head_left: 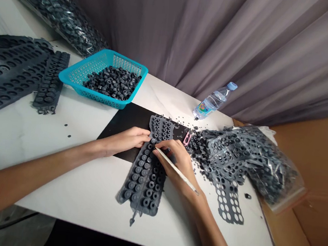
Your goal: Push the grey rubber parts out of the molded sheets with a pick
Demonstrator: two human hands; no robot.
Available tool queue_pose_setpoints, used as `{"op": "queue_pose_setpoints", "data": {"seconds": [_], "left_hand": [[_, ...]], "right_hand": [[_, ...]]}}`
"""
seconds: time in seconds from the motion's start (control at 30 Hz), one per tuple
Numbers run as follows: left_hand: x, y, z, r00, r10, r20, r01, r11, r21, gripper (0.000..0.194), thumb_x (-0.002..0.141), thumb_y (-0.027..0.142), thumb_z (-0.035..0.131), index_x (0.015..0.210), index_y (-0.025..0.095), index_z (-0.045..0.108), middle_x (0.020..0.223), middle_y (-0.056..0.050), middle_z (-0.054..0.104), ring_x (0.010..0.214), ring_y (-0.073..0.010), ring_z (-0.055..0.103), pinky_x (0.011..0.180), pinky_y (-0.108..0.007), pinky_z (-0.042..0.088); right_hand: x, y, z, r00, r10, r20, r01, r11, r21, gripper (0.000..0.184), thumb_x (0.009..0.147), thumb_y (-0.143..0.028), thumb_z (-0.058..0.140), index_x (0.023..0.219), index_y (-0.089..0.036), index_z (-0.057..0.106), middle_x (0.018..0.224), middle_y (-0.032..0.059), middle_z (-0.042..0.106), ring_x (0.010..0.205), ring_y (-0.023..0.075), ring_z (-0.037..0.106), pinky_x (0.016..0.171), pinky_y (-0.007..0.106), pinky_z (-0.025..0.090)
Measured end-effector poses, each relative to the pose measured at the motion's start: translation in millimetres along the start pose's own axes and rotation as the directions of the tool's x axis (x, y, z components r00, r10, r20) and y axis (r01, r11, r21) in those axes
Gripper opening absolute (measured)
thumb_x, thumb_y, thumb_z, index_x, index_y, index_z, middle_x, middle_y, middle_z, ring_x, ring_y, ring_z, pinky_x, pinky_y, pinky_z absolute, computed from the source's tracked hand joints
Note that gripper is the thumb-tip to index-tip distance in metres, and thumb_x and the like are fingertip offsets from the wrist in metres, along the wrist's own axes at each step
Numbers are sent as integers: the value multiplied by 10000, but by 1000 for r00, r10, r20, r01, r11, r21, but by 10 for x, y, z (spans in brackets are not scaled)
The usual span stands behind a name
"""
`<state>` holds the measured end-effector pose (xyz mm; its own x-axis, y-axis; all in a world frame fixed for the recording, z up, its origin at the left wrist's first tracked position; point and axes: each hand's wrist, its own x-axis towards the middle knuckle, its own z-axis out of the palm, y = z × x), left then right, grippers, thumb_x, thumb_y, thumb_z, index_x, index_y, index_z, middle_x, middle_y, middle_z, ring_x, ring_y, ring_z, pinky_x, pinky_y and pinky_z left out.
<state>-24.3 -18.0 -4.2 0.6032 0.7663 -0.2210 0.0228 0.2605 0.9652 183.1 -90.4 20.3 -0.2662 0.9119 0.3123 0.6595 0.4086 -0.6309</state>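
A dark grey moulded rubber sheet (pixel 143 176) with rows of round, ring-like parts lies lengthwise before me, its far half over a black mat (pixel 125 124). My left hand (pixel 135 138) pinches the sheet's left edge between thumb and fingers. In my right hand (pixel 179 160) is a thin white pen-like tool (pixel 177 172), held like a pencil. Its tip meets the sheet near the middle, close to my left fingertips; the very point is hidden by my fingers. Just beyond my right hand lies a pair of pink thread snips (pixel 187 137).
A turquoise basket (pixel 68 76) holds many small black rings. More moulded sheets (pixel 9 77) lie at left, below a filled plastic bag (pixel 55 8). At right are loose scraps (pixel 199 145), punched-out sheets (pixel 229 193) and another bag (pixel 279 171). A water bottle (pixel 213 102) stands tilted-looking near the curtain.
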Motion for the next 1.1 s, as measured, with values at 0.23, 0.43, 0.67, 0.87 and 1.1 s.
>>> {"op": "queue_pose_setpoints", "data": {"seconds": [0.23,0.43,0.67,0.87,1.1], "left_hand": [[-46,80,8,996,47,72,-55,993,109,237,895,426,664,892,189,666,915,-44,684,995,-261,641,888,-387,516],[-45,73,7,992,76,96,-89,987,134,290,906,465,659,936,177,678,891,-51,692,976,-266,653,839,-369,526],[-16,29,5,989,103,105,-119,980,162,253,921,434,648,931,182,671,855,-38,695,904,-247,653,792,-355,516],[-9,5,10,994,81,77,-92,985,145,241,936,426,631,928,189,670,882,-31,698,933,-240,662,856,-365,511],[-9,9,4,996,58,73,-69,986,153,252,949,424,609,865,186,605,885,-26,648,945,-228,636,870,-360,507]], "right_hand": [[-13,-31,16,1000,19,-15,-19,999,-42,135,1027,-391,612,1062,-273,669,1019,31,704,940,223,623,821,367,523],[-23,52,112,996,-84,10,84,972,-222,252,1068,-388,517,1271,-279,619,1139,78,689,1055,260,603,846,404,554],[-20,114,193,991,-5,-134,-43,936,-350,306,1098,-372,406,1312,-213,557,1190,132,640,1073,279,626,830,417,553],[-12,197,23,989,38,-144,-67,978,-198,218,1066,-364,522,1199,-248,649,1056,69,685,952,241,626,883,406,525],[-13,10,24,997,-36,-66,32,998,-54,122,1019,-369,634,1064,-266,682,1029,37,719,958,231,611,888,387,521]]}}
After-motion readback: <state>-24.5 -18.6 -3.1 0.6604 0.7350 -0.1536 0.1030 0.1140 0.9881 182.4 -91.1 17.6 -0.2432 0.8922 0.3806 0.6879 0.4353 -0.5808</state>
